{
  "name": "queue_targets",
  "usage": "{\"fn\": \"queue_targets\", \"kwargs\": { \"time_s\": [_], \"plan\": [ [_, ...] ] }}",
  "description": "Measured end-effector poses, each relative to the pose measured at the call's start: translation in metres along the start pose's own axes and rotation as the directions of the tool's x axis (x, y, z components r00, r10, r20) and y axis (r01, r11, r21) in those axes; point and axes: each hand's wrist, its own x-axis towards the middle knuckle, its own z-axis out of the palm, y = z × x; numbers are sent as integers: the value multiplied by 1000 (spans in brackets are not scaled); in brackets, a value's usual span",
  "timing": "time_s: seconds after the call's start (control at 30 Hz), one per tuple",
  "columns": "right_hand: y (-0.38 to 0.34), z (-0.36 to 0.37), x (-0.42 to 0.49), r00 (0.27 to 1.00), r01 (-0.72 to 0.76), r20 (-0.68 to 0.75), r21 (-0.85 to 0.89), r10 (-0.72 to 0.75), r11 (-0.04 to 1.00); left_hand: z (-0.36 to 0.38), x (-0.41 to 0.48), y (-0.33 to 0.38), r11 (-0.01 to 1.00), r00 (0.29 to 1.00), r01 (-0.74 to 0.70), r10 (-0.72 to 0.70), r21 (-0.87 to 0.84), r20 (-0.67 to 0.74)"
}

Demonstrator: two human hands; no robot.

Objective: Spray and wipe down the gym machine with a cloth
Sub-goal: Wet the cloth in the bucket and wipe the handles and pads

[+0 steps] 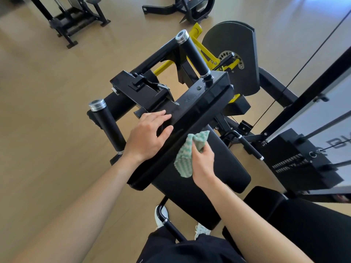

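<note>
The right hand (203,160) pinches the soft, limp green-and-white cloth (187,156) bunched against the pad (224,168); the left hand (146,137) rests spread on the black frame (199,105).

No readable text; lettering on the weight-stack shroud (296,158) is illegible.

Two upright black handles are bounding the machine's top plate (191,105): the near handle (108,126) is standing just left of the left hand (146,137), the far handle (193,54) is rising at the plate's far end. The bracket (144,88) is crowding the plate's left side. The padded surface (224,166) right of the right hand (203,162) is lying open, while the cable (296,73) and slanted frame bar (307,95) are closing off the right. The floor (47,111) to the left is lying open.
</note>
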Motion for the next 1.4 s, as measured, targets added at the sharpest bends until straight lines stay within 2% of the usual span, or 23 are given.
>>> {"fn": "queue_targets", "kwargs": {
  "time_s": [0.07, 0.13, 0.2, 0.27, 0.33, 0.43, 0.5, 0.63, 0.73, 0.87, 1.03, 1.13, 1.3, 1.4],
  "plan": [
    [-2, -19, 15, 991, -19, -132, -67, 10, 998, 0, 0, 1, 1000, 1000, 10, -10, 2, -1],
    [-6, -36, 34, 959, -43, -283, -60, 24, 997, 1, 0, 3, 1000, 1000, 16, -16, 11, -5],
    [-17, -45, 49, 932, -14, -362, -17, 7, 1000, 1, 0, 3, 1000, 1000, 16, -16, 17, -7],
    [-34, -45, 57, 956, 81, -289, 103, -48, 991, 1, 0, 3, 1000, 1000, 12, -11, 22, -7],
    [-52, -35, 62, 980, 164, -145, 190, -138, 968, 0, 1, 2, 1000, 1000, 8, -8, 26, -4],
    [-54, -2, 60, 961, 269, 47, 45, -271, 962, -1, 1, 3, 1000, 1000, 0, 0, 31, -2],
    [-35, 18, 46, 945, 327, 66, -115, -321, 938, -1, 1, 3, 1000, 1000, 2, -2, 31, -1],
    [19, 28, -2, 920, 390, 130, -190, -370, 901, -1, 2, 3, 999, 1000, -7, 6, 48, 4],
    [30, 22, -12, 931, 355, 146, -142, -335, 924, 0, 1, 2, 999, 1000, -1, 1, 43, 6],
    [-14, 12, 27, 956, 294, 30, -65, -292, 954, 0, 1, 1, 1000, 1000, 4, -4, 26, 13],
    [-85, -10, 100, 981, 156, -126, 60, -147, 986, 0, 2, 3, 999, 1000, 13, -13, 35, 10],
    [-111, -22, 137, 989, 81, -135, 172, -58, 982, 1, 1, 2, 999, 1000, 7, -7, 39, 5],
    [-134, -34, 160, 989, 23, -147, 175, 3, 984, 2, 1, 0, 999, 1000, -3, 3, 39, -5],
    [-144, -40, 170, 991, 2, -131, 249, 32, 968, 3, 2, -2, 999, 1000, -13, 13, 38, -11]
  ]
}}
